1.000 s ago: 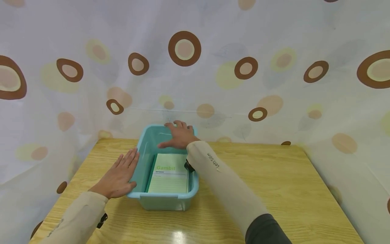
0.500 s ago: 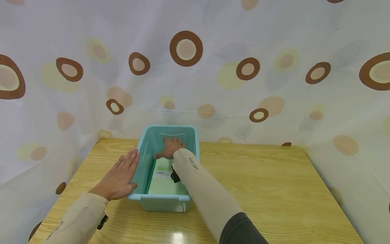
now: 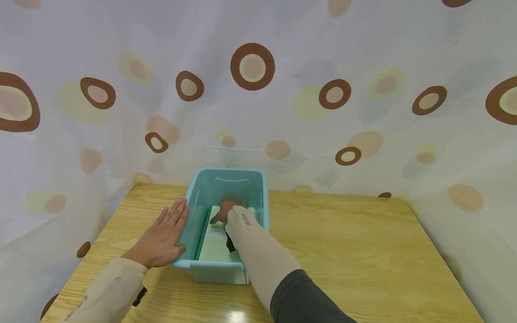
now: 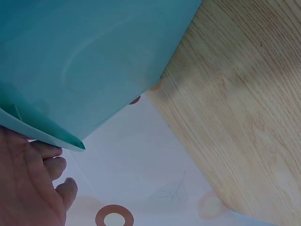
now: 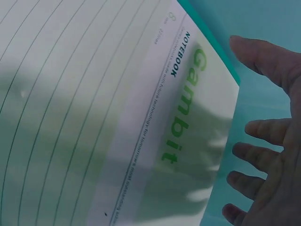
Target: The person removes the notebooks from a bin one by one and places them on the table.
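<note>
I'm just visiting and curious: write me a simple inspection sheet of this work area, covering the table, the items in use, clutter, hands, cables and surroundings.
Surface: light wood-grain table, with a bright glare spot near its front.
Job's things: light-blue plastic bin standing on the table; pale green notebook lying inside it, marked "Gambit" and "NOTEBOOK", a darker green edge showing along one side.
Clutter: nothing seen.
Left hand: laid against the bin's left rim.
Right hand: inside the bin, fingers spread, near the notebook's far end; contact unclear.
Cables: nothing seen.
Surroundings: pale sheet with brown rings and pastel spots, behind the table and along both sides.
</note>
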Available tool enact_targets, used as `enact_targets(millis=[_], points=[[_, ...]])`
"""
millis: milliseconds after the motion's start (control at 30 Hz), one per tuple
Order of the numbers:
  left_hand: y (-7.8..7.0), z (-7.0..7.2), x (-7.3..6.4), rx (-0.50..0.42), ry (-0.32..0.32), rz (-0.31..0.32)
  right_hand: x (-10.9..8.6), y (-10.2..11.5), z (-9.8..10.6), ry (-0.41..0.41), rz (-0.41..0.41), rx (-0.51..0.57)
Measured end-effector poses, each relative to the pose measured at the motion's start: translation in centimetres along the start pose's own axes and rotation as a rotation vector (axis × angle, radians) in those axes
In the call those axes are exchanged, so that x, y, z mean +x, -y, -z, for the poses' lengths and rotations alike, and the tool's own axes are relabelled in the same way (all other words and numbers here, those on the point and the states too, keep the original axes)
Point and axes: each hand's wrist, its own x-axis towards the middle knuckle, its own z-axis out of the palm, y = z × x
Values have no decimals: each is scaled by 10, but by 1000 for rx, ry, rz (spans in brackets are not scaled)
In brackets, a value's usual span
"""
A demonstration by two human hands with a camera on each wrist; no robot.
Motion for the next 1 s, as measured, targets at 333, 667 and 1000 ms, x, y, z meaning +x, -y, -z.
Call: enact_targets(millis=[333, 667, 1000], points=[[-1, 0, 0, 18, 0, 5, 7, 1, -5, 45, -8, 6], [0, 0, 0, 18, 3, 9, 11, 1, -8, 21, 0, -66], [0, -1, -1, 8, 0, 9, 6, 7, -7, -28, -35, -34]])
